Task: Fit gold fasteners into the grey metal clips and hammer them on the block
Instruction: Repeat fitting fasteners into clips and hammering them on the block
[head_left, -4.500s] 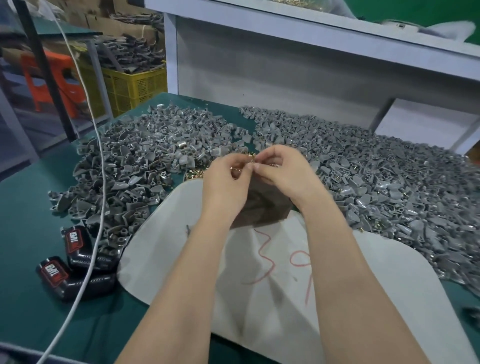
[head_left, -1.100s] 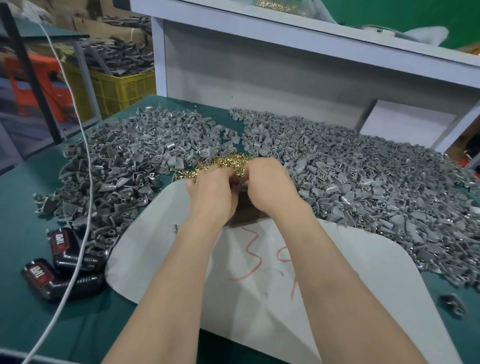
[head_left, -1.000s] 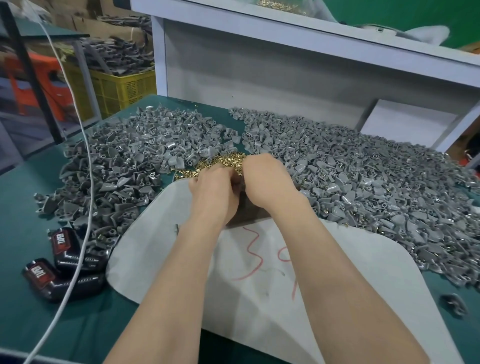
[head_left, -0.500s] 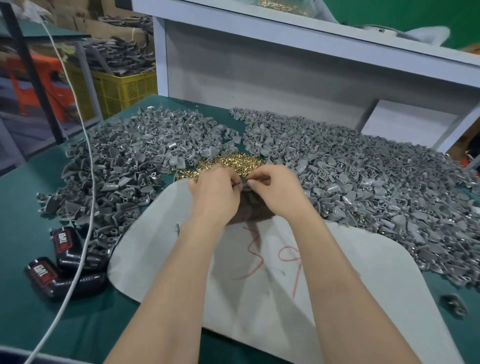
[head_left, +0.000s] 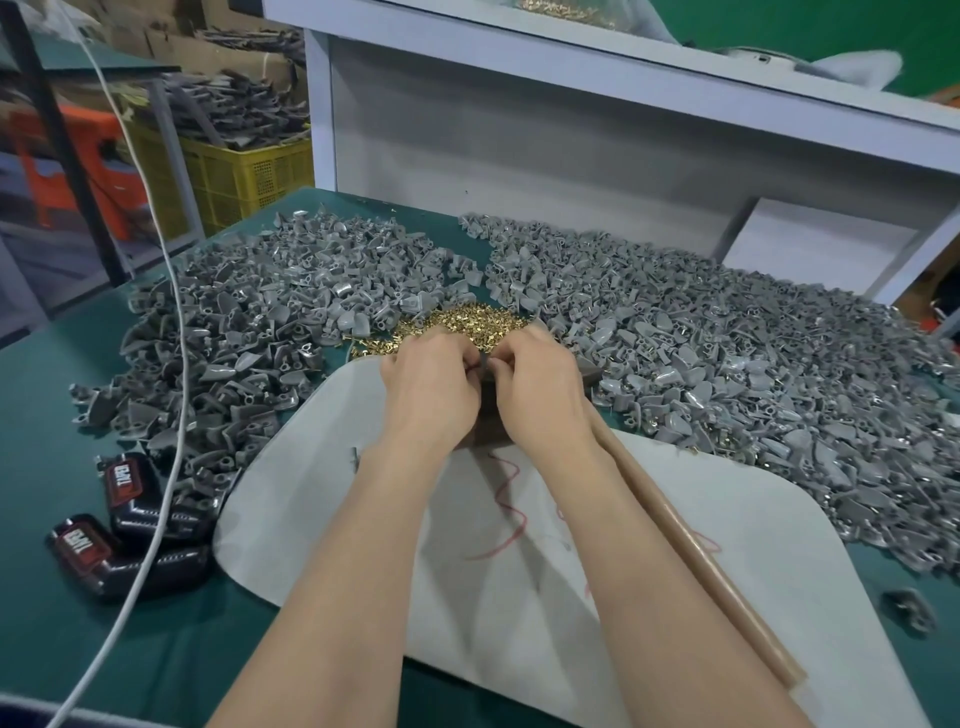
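The left hand (head_left: 431, 387) and right hand (head_left: 543, 389) meet at the far edge of a white sheet (head_left: 727, 545) on the green desk (head_left: 47, 395). Their fingers (head_left: 460, 358) are curled together and pinch a small dark part (head_left: 482, 365). So little of it shows that I cannot tell clip from fastener. Under the hands lies the brown block (head_left: 488, 431), nearly all hidden. Just beyond the knuckles sits the heap of gold fasteners (head_left: 467, 319). Grey clips are piled to the left (head_left: 260, 322) and to the right (head_left: 727, 364). A wooden handle (head_left: 701, 566) runs beneath the right forearm, its far end covered. At near left, two black packs with red labels (head_left: 124, 488) lie under a white cable (head_left: 174, 364), their lettering unreadable.
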